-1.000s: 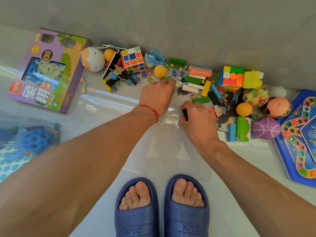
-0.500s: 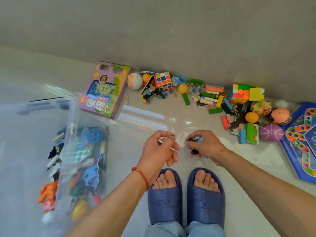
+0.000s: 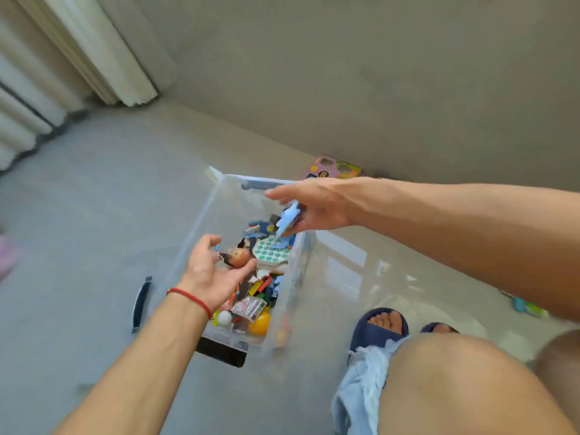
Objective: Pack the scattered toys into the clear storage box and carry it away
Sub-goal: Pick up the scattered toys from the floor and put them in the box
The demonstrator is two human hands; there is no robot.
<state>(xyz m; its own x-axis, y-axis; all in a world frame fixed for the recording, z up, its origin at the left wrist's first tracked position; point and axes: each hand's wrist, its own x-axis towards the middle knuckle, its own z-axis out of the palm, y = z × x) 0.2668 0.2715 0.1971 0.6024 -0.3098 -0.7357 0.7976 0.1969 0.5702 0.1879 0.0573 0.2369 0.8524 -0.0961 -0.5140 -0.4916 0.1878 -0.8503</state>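
The clear storage box (image 3: 201,221) stands on the grey floor, its bottom covered with several mixed toys (image 3: 260,296). My left hand (image 3: 210,274) is over the box's near left side, palm up and fingers loose, with a small round orange toy piece (image 3: 239,257) resting on its fingertips. Above the far end of the box is my right hand (image 3: 317,205), fingers loosened around dark pieces. A blurred light-blue toy piece (image 3: 287,221) slips down from its palm toward the box.
A purple toy package (image 3: 337,169) lies behind the box against the grey wall. A black handle (image 3: 141,301) shows left of the box. Cream curtains (image 3: 78,58) hang at top left. My blue slippers (image 3: 379,328) stand right of the box, with a small toy (image 3: 530,307) beyond.
I have turned left from the toy pile to the box. Both hands carried small pieces from in front of my feet to above the open box and have loosened their fingers.
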